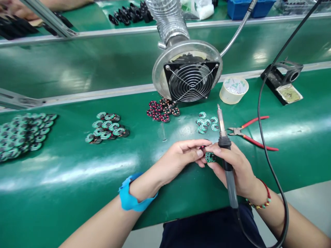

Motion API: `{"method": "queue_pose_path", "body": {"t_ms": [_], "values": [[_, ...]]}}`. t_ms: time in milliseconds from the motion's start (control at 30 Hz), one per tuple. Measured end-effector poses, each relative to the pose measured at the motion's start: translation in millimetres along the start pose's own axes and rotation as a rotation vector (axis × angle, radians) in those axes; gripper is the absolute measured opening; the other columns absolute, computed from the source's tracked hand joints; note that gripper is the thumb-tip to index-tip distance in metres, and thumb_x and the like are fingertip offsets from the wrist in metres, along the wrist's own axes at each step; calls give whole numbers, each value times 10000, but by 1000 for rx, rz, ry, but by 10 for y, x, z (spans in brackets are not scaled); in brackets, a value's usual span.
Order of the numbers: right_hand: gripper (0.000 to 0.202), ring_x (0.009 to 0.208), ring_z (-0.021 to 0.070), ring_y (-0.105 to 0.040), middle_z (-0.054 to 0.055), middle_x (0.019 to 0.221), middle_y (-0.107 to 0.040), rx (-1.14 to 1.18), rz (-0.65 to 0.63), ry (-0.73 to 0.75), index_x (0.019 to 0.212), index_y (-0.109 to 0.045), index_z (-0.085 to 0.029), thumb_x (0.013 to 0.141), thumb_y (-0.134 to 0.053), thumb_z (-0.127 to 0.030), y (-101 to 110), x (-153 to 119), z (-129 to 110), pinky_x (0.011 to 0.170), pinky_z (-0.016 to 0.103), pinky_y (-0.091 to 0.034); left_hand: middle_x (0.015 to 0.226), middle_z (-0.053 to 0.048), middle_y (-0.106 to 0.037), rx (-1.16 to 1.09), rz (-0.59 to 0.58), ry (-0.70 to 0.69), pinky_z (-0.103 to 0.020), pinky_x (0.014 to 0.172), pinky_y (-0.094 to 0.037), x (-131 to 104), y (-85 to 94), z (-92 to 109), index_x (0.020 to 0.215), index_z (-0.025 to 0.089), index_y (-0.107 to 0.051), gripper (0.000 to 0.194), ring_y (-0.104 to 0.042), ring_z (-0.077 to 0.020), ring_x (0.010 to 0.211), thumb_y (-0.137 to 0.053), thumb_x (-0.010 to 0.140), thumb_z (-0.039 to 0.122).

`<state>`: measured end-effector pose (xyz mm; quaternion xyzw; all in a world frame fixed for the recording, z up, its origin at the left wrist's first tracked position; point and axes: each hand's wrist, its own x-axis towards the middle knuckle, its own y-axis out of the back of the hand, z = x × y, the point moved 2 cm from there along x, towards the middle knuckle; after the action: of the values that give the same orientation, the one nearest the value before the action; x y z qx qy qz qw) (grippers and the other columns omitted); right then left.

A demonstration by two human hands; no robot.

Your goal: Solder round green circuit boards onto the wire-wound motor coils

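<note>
My left hand [184,155], with a blue band on its wrist, pinches a small dark round part with pink dots [203,147]. My right hand [234,162] holds a small green circuit board [210,157] between thumb and fingertips, right beside that part. A soldering iron [231,182] also rests in my right hand, its metal tip pointing up and away from me. Beyond my hands lie several loose green boards [203,125] and a group of round parts with pink or copper-coloured dots [158,112]. Whether board and part touch is hidden by my fingers.
A fume fan [192,82] stands behind. To the right are a tape roll [232,91], red-handled cutters [250,132], an iron stand [284,82] and a hanging black cable [263,137]. Stacked assemblies [107,127] and a larger pile [23,134] lie left. Another person's hand [20,10] shows top left.
</note>
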<state>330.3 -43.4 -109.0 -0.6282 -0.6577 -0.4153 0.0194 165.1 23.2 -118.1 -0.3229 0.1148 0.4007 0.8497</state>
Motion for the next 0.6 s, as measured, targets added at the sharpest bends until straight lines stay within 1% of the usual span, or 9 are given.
{"method": "queue_pose_path", "body": {"t_ms": [133,200,300,400,500,600], "values": [[415,1023,219,-656,63,1083,-700,-3,3,-95,1281,-488,-252,893,-584,-141,20,18,-23,840,405,-562,733,-14,-715,-58,-7,30,-246,648,-491,-31,-42,11,1049,180,-747,318,-609,-95,597,-774,756,300],[397,1007,219,-664,55,1068,-711,3,16,-115,1267,-500,-257,894,-597,-165,28,24,-31,822,393,-569,705,-10,-709,-75,-15,34,-243,638,-492,-41,-61,17,1048,177,-745,315,-605,-93,587,-773,760,302],[457,999,210,-668,47,1095,-709,38,48,-114,1298,-478,-277,881,-621,-158,34,27,-33,844,386,-568,672,3,-688,-90,-20,36,-233,627,-492,-49,-77,26,1043,171,-746,309,-604,-90,583,-773,763,300],[518,1024,204,-660,55,1150,-692,72,53,-106,1324,-459,-277,861,-641,-128,34,23,-33,884,388,-559,671,13,-674,-104,-27,37,-220,610,-493,-54,-85,38,1029,174,-750,301,-611,-86,586,-780,758,302],[505,1025,210,-662,63,1138,-698,52,48,-95,1315,-470,-264,860,-641,-128,35,17,-37,871,388,-565,681,13,-687,-113,-35,37,-210,606,-497,-61,-90,42,1009,186,-757,287,-621,-83,585,-788,752,310],[515,1034,221,-664,72,1116,-704,19,33,-48,1336,-447,-261,871,-611,-113,35,11,-43,860,411,-571,696,2,-712,-110,-31,47,-212,621,-507,-63,-85,34,1023,185,-754,313,-630,-84,589,-795,744,320]]}}
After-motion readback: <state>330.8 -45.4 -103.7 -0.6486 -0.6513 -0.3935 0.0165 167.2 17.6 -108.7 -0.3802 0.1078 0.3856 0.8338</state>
